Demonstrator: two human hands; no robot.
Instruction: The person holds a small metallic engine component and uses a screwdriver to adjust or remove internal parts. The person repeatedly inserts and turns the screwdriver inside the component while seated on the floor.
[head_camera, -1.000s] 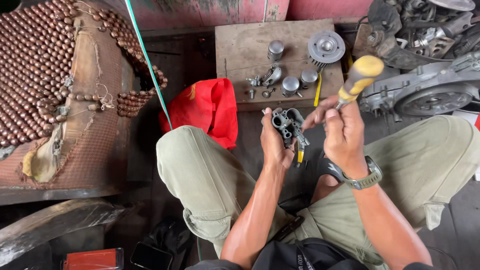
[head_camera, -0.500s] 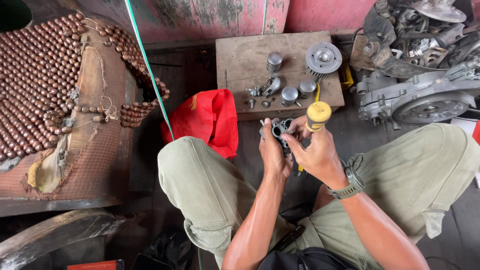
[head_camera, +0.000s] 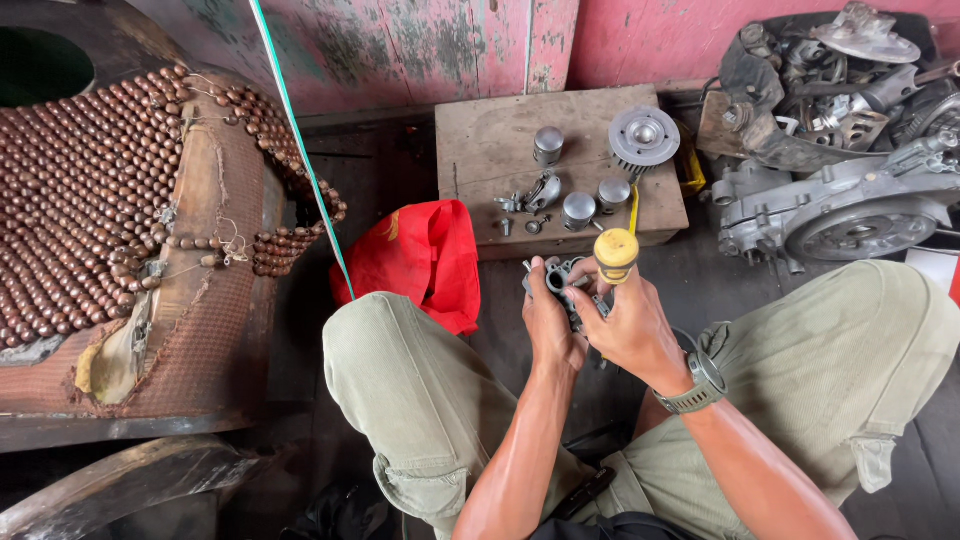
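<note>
Between the knees, just off the board's (head_camera: 480, 150) near edge | left hand (head_camera: 552, 325) grips carburetor (head_camera: 562, 285) | right hand (head_camera: 630, 325) wraps screwdriver (head_camera: 616, 255), tip hidden | I judge disassembly midway: pistons (head_camera: 548, 143), small bits already on board.

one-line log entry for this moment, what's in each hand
left hand: holds small metal engine part | right hand: grips yellow-handled screwdriver | wooden board: loose metal parts

Yellow-handled screwdriver (head_camera: 615, 255) has been lowered by right hand (head_camera: 630, 330) from raised pos. onto metal part (head_camera: 565, 285), held in left hand (head_camera: 550, 320).
</note>
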